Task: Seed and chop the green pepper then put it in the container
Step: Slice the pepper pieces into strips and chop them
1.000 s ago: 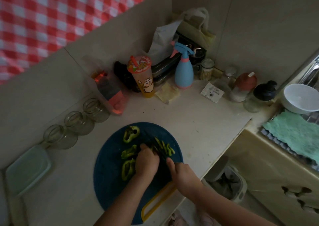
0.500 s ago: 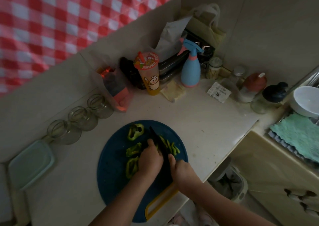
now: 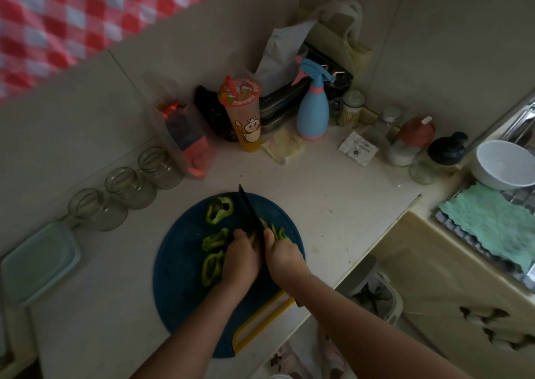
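Note:
A round blue cutting board (image 3: pixel 179 286) with a yellow handle lies at the counter's front edge. Green pepper rings (image 3: pixel 218 210) lie on its left half, and thin cut strips (image 3: pixel 279 233) lie to the right of the blade. My right hand (image 3: pixel 285 258) grips the handle of a dark knife (image 3: pixel 247 207) whose blade points away from me. My left hand (image 3: pixel 240 260) presses down with curled fingers on a pepper piece right beside the blade; that piece is mostly hidden. A pale green lidded container (image 3: pixel 37 262) sits at the far left.
Three empty glass jars (image 3: pixel 127 187) line the wall left of the board. A printed cup (image 3: pixel 243 115), blue spray bottle (image 3: pixel 312 109), bags and condiment jars crowd the back corner. A white bowl (image 3: pixel 503 164) and teal cloth (image 3: pixel 492 222) lie at the right. A bin (image 3: pixel 376 294) stands below the counter edge.
The knife blade has shifted forward and up, its tip now reaching past the board's far rim. Both hands stay close together on the board. My head has moved, shifting the view.

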Available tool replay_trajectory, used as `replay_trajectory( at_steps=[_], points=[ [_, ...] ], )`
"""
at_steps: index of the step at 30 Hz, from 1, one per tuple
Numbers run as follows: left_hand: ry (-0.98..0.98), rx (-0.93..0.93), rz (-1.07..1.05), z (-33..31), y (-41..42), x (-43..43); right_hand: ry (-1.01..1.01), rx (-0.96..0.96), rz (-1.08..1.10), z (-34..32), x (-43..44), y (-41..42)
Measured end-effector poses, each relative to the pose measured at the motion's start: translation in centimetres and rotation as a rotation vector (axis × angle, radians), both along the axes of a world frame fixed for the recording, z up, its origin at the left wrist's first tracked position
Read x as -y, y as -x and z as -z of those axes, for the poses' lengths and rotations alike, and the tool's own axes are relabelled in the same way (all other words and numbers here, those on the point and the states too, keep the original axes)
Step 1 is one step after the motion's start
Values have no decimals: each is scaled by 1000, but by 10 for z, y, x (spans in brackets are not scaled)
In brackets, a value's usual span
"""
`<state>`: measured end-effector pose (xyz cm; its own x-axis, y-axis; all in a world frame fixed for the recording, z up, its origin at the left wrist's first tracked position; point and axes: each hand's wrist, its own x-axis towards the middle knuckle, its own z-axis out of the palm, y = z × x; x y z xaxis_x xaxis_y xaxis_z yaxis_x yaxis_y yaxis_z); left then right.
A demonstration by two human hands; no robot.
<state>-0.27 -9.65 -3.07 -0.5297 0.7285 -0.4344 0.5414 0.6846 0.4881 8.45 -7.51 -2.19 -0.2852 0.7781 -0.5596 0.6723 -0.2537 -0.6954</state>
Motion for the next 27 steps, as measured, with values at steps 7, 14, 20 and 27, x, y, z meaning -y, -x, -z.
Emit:
replay_trajectory(
  at_steps=[7,14,20,27],
  points=[
    [30,73,-119,0,-4,-6,114,-81,91,-2,1,-32],
    [63,-27,-90,2,-9,-5,50,-131,64,2,20,-45],
    [84,-21,-129,-3,-12,-9,92,-130,51,0,23,-43],
    [110,-40,-96,-10,-13,-9,-5,-110,-21,1,29,-43]
  ],
)
